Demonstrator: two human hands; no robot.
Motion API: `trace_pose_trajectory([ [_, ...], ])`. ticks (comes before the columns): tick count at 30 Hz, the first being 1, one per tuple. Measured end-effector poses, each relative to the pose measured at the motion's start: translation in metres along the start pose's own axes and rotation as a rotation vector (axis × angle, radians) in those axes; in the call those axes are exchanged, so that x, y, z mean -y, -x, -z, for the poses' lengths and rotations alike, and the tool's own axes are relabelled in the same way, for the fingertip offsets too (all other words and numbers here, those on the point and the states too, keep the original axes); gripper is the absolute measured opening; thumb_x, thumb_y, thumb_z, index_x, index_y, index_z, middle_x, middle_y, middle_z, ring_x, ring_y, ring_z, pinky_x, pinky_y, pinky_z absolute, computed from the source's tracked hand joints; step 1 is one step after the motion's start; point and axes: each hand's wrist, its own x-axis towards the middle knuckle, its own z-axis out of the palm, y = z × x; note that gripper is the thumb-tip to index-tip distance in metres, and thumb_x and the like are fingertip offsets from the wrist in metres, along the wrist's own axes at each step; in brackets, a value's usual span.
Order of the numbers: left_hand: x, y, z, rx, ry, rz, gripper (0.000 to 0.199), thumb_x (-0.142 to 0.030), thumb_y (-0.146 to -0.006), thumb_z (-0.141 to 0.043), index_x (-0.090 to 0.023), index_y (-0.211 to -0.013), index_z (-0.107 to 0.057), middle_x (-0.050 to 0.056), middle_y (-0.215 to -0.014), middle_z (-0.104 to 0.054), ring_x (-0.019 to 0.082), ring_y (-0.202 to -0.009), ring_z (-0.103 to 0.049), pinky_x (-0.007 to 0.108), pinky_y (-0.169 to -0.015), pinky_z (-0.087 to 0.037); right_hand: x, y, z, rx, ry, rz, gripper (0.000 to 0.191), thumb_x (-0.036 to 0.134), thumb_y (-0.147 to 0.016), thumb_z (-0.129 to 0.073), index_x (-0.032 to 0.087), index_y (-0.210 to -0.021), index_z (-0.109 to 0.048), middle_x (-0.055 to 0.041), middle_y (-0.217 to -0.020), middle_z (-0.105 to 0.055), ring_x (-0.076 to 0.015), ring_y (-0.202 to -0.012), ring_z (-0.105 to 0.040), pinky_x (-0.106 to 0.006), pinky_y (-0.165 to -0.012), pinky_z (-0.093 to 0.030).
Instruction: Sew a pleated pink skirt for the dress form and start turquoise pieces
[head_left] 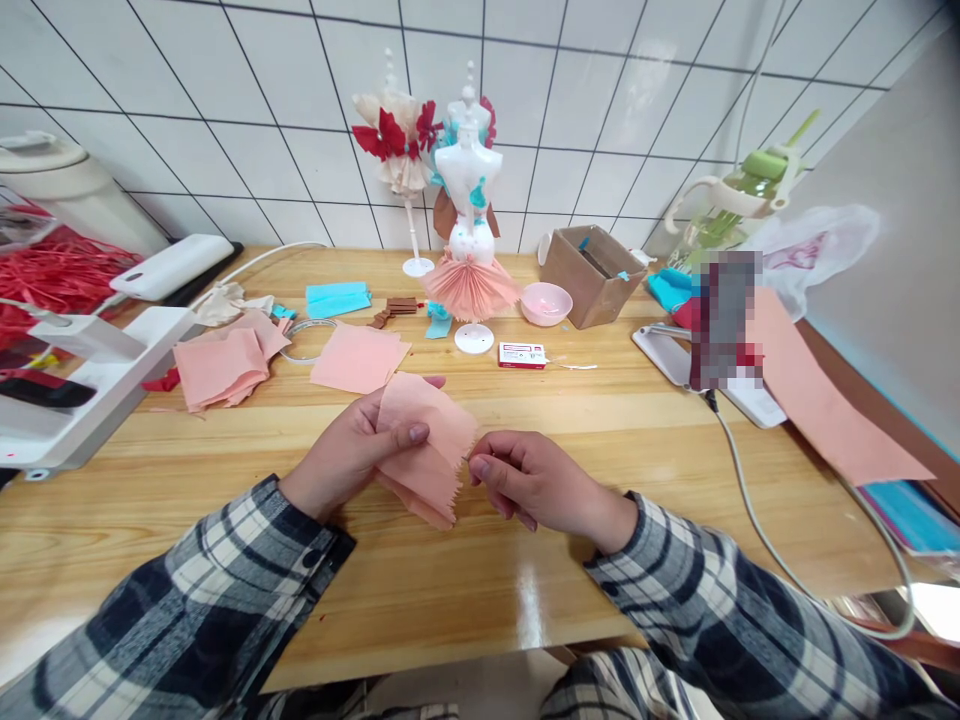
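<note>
Pinched between thumb and fingers of my left hand (349, 450) is a piece of folded peach crepe paper (427, 435) with a jagged right edge. My right hand (525, 475) is closed beside that edge, its thumb and forefinger pressed together on something thin, too small to make out. Behind the held paper lies a flat peach paper stack (360, 357). A small white mannequin (469, 170) with a pleated peach skirt (470, 287) stands farther back.
Another peach pile (225, 365) and a power strip (97, 385) are at left. A pink bowl (546, 303), cardboard box (590, 275) and small white-red box (522, 355) stand right of centre. A phone stand (664, 355) and cable (739, 480) are at right.
</note>
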Motion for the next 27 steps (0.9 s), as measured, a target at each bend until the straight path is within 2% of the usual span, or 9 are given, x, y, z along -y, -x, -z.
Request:
trace_pose_trajectory([
  [11, -0.0021, 0.0005, -0.0029, 0.004, 0.002, -0.010, 0.045, -0.019, -0.075, -0.075, -0.025, -0.117, -0.062, 0.000, -0.089, -0.072, 0.014, -0.073, -0.067, 0.021, -0.065, -0.056, -0.0007, -0.0012, 0.0016, -0.006, 0.009, -0.007, 0.028, 0.042, -0.090, -0.049, 0.017, -0.078, -0.052, 0.0079, -0.049, -0.048, -0.0036, -0.033, -0.035, -0.014, -0.031, -0.027],
  [17, -0.0026, 0.0007, -0.0036, -0.027, 0.015, -0.022, 0.052, -0.021, -0.073, -0.076, -0.025, -0.122, -0.059, 0.002, -0.090, -0.072, 0.015, -0.073, -0.067, 0.023, -0.064, -0.057, -0.0045, -0.0023, 0.0021, -0.049, -0.004, 0.037, 0.028, 0.044, -0.089, -0.051, 0.018, -0.081, -0.052, 0.0083, -0.051, -0.047, -0.0035, -0.036, -0.036, -0.014, -0.034, -0.029],
  [27, -0.0028, 0.0011, -0.0047, -0.050, -0.013, -0.013, 0.051, -0.023, -0.071, -0.078, -0.026, -0.119, -0.062, 0.001, -0.088, -0.073, 0.015, -0.072, -0.067, 0.022, -0.065, -0.055, -0.0071, -0.0032, 0.0014, -0.024, -0.020, -0.006, 0.033, 0.049, -0.089, -0.048, 0.017, -0.085, -0.054, 0.0081, -0.051, -0.048, -0.0042, -0.035, -0.036, -0.015, -0.031, -0.031],
])
